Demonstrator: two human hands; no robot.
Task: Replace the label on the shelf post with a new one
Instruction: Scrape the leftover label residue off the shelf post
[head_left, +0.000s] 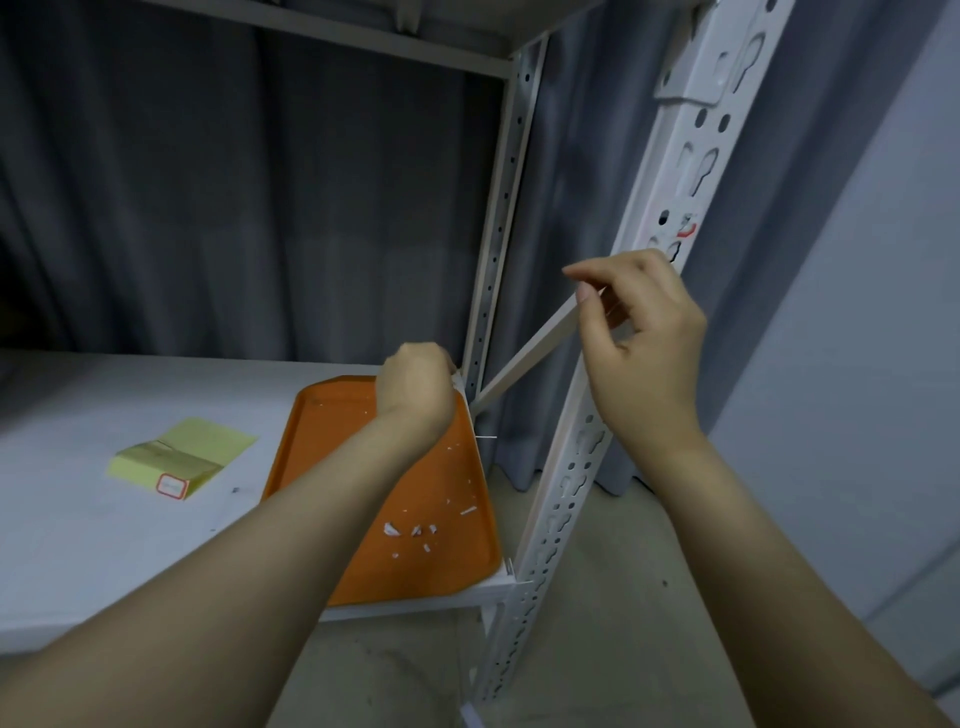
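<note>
The white strip is pinched taut between left hand, 7 o'clock, and right hand; overpulled, it could be torn.

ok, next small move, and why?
Probably lift the strip, stretched between left hand and right hand, to the red-edged label scrap on the post. The new label waits on the pad; the old one isn't cleared.

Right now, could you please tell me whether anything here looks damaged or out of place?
Yes: on the shelf post, the label is torn, only a ragged red-edged scrap clinging. White paper scraps lie scattered across the orange tray.
</note>
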